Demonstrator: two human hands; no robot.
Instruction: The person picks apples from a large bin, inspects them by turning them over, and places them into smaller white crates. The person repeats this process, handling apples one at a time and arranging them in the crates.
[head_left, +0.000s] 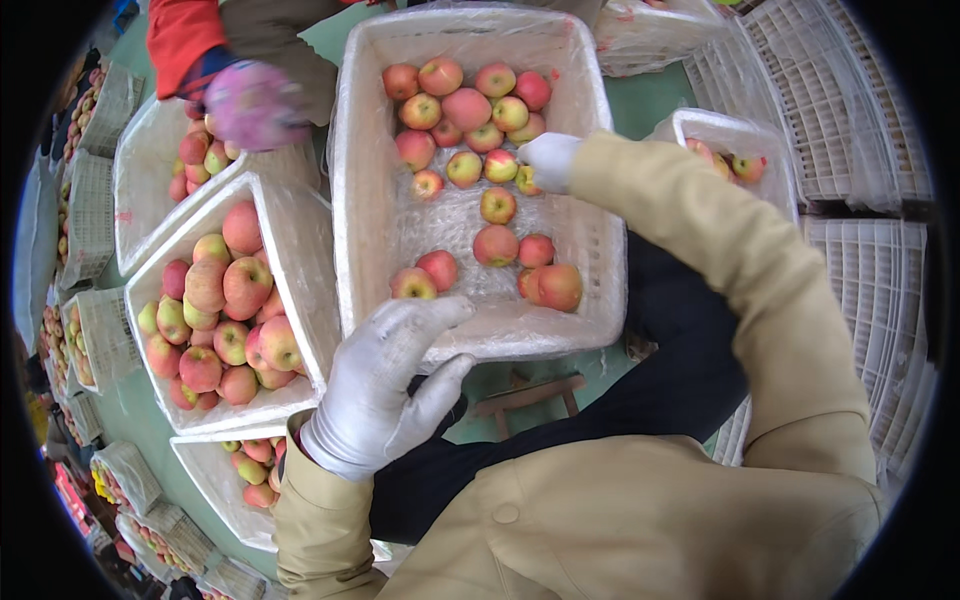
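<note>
A large white plastic crate (480, 341), lined with clear film, stands in front of me with red and yellow apples (466, 109) inside. Most of them are grouped at its far end, while a few lie near the front wall. My left hand (390, 382), in a white glove, is over the crate's near left corner with thumb and fingers apart and nothing between them. In the crate's right half, my white-gloved right hand (551, 161) is beside a yellowish apple (527, 181). Its fingertips are partly hidden, so I cannot tell whether it grips that apple.
At left stand a crate heaped with apples (217, 300) and others behind and below it. Another person's gloved hand (259, 105) is blurred over the upper left crate. A small crate (776, 165) and stacked empty crates (862, 322) are at right. A wooden stool (532, 394) shows below.
</note>
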